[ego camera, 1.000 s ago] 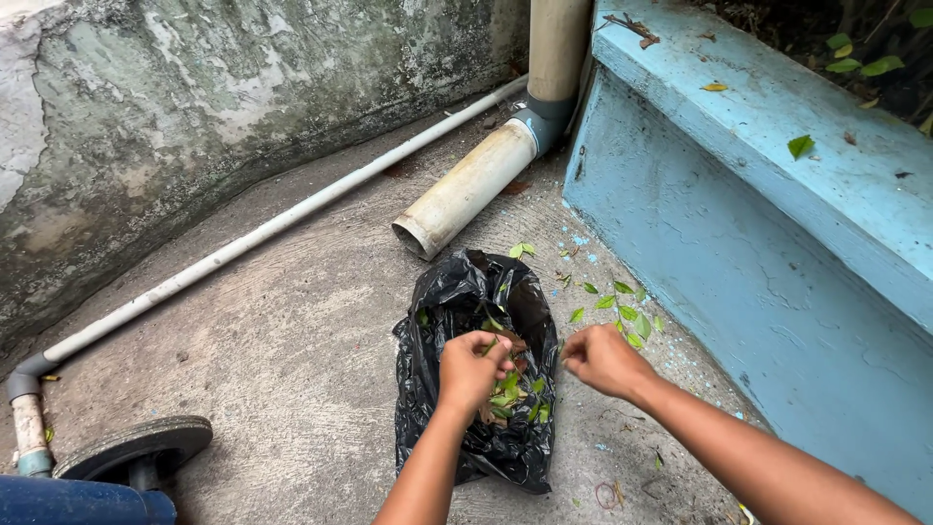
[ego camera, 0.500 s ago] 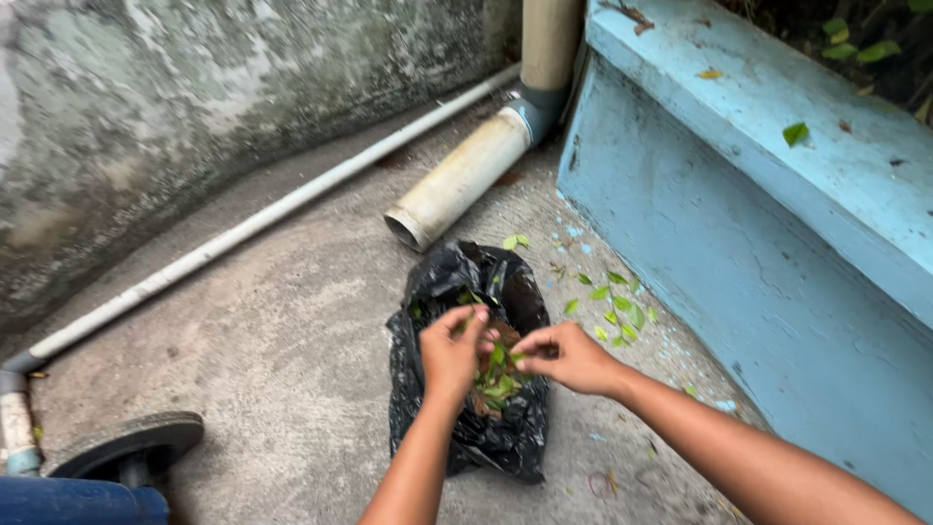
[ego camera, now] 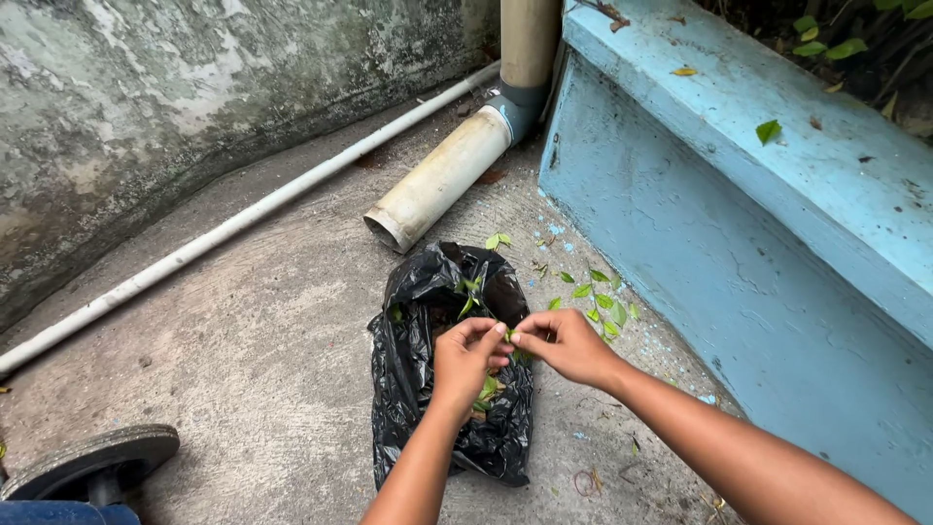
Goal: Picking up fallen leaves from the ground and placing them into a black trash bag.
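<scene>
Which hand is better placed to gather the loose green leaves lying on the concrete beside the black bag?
The right hand, probably. The loose leaves lie to the right of the black bag, close beside that hand, while the left hand sits over the bag's opening, farther from them.

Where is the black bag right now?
In the head view the black bag lies on the concrete ground just below centre, under both hands, between the wide pipe's open end and the blue wall.

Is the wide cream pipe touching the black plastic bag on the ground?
Apart. The head view shows bare concrete between the wide cream pipe mouth and the black plastic bag.
</scene>
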